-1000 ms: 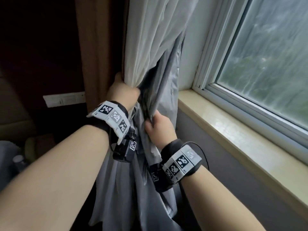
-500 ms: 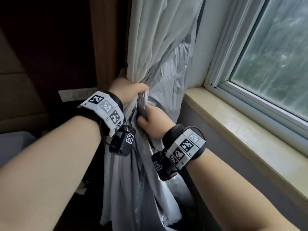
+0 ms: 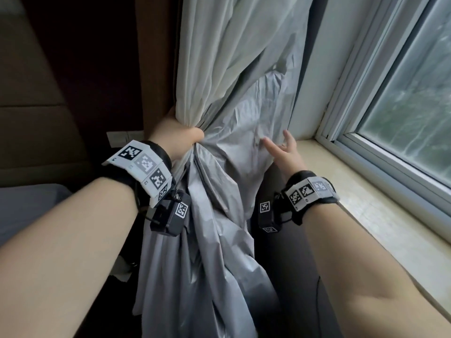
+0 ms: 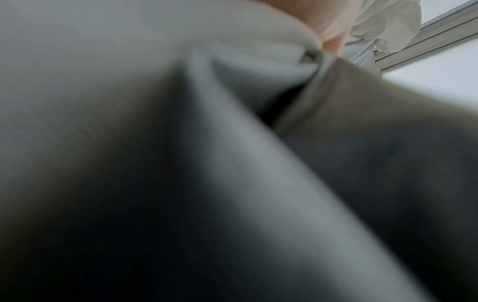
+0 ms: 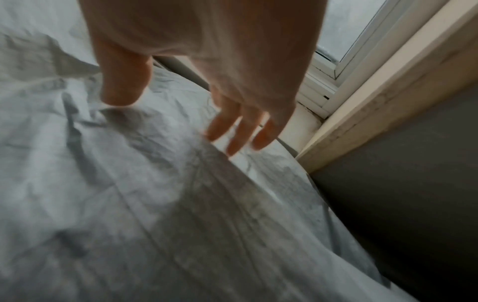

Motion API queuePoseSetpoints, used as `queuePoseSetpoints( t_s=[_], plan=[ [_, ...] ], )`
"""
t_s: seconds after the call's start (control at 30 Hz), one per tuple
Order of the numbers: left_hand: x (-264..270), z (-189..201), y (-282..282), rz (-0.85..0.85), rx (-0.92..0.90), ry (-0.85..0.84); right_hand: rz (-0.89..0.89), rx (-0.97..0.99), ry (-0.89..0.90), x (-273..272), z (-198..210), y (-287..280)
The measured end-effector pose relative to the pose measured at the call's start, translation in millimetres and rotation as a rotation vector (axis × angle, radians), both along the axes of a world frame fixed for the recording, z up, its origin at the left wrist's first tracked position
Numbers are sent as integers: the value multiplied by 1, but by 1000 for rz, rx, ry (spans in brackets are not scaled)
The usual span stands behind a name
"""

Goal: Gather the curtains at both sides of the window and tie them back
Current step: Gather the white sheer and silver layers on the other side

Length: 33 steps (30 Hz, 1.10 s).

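From the head view, the gathering step is under way on the curtain [image 3: 219, 69] at the left side of the window [image 3: 410, 98]. The left hand [image 3: 175, 137] is gripping the bunched cloth in a closed fist beside the brown wall edge, while the right hand [image 3: 285, 152] is reaching with fingers spread and holding nothing, just at the loose grey lining [image 3: 244, 132] near the window sill [image 3: 353, 191]. The curtain is hanging with its long axis running top to bottom, pinched to a waist at the fist and flaring out below it. No tie-back is showing anywhere, so tying looks some way off — the next move probably calls for the right hand to sweep the loose fold across into the left hand's bundle.

From the left wrist, blurred folds are filling nearly everything, converging toward the grip point [image 4: 310, 55] at the top, where a bit of the hand is showing.

From the right wrist, the fingers [image 5: 238, 130] are lying straight and apart over crumpled lining [image 5: 129, 183] — whether they are touching it I cannot tell — with the sill corner [image 5: 349, 130] just beside them.
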<state>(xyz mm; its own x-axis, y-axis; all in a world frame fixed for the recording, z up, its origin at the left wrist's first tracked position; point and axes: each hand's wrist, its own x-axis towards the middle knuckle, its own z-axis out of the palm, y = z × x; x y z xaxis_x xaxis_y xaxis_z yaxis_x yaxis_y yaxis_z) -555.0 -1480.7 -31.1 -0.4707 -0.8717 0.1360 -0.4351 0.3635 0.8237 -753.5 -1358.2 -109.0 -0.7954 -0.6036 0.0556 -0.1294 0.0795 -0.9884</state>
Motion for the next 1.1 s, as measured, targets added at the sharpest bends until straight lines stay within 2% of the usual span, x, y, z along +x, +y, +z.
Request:
queuePoseSetpoints(
  t_s=[0.07, 0.13, 0.27, 0.4, 0.43, 0.53, 0.6, 0.73, 0.83, 0.93, 1.1],
  plan=[
    [0, 0, 1, -17, -11, -23, 29, -91, 10, 2, -4, -1],
    [-2, -1, 3, -22, -13, -28, 34, -140, 97, 11, -4, -1],
    [-3, -1, 7, -20, 11, 24, -61, -96, 308, 23, -5, -1],
    [2, -2, 13, -40, 29, 52, -78, -29, 118, 18, -5, -8],
    [4, -3, 14, -41, 35, 59, -75, 11, 129, 17, -4, -9],
    [10, -3, 15, -56, 53, 73, -130, 116, 333, 21, -5, -11],
    [12, -2, 16, -56, 54, 74, -210, 74, 363, 21, -7, -7],
    [11, 1, 18, -27, 48, 75, -285, -166, 243, 26, -13, 10],
    [8, 2, 20, -20, 24, 75, -257, -293, 218, 43, -12, 27],
    [4, 1, 22, -40, 0, 66, -147, -396, 192, 73, 1, 46],
    [-3, -4, 27, -78, 2, 50, 27, -274, 462, 133, 25, 48]
  ],
)
